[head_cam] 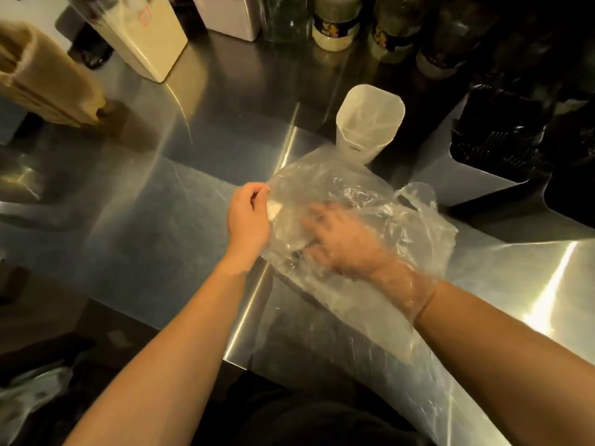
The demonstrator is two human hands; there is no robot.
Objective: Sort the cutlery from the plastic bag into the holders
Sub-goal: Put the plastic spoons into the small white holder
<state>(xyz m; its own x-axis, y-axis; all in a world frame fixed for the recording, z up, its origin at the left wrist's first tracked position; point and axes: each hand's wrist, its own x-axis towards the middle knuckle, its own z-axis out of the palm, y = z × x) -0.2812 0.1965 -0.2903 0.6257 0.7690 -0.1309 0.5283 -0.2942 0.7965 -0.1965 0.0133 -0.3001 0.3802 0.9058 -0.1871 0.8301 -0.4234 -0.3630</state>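
on the steel counter [154, 201], near its front edge, lies a clear plastic bag [418, 226], crumpled, its open mouth reaching toward the person and hanging over the edge. the left hand [248, 217] pinches the bag's left rim, its fingers curled in on the film. the right hand [341, 243] is inside the bag up to the wrist, seen blurred through the plastic; its fingers look loosely spread toward the bag's left end, and whether they hold anything cannot be told. any cutlery inside the bag is too blurred to make out.

just beyond the bag stands a white holder [370, 123], upright, mouth open, touching or nearly touching the bag's far edge. to the right, well apart from the hands, a dark tray [502, 130] sits on a raised steel step, with what looks like black forks in it. along the back edge stand a white box [145, 37] and a row of jars [335, 24]. at far left a brown paper bag [42, 75] leans. the widest bare stretch of counter lies left of the left hand, running from the front edge back toward the white box.
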